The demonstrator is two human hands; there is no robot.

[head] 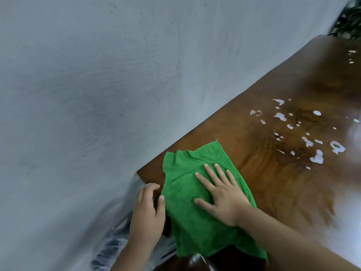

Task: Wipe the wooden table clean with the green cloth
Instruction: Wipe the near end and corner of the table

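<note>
A green cloth [187, 216] lies spread over the near left corner of the glossy wooden table [273, 173], its lower part hanging past the table's edge. My right hand [220, 190] presses flat on the cloth with fingers spread. My left hand [148, 212] curls around the table's left edge beside the cloth, thumb touching the cloth's side. Several white spills [316, 157] dot the wood to the right of the cloth, with a few more specks [351, 55] farther away.
A grey floor [97, 94] fills the left and top of the view. A dark plant [349, 20] shows at the top right behind the table. A dark rounded object [197, 263] sits below the cloth at the bottom edge.
</note>
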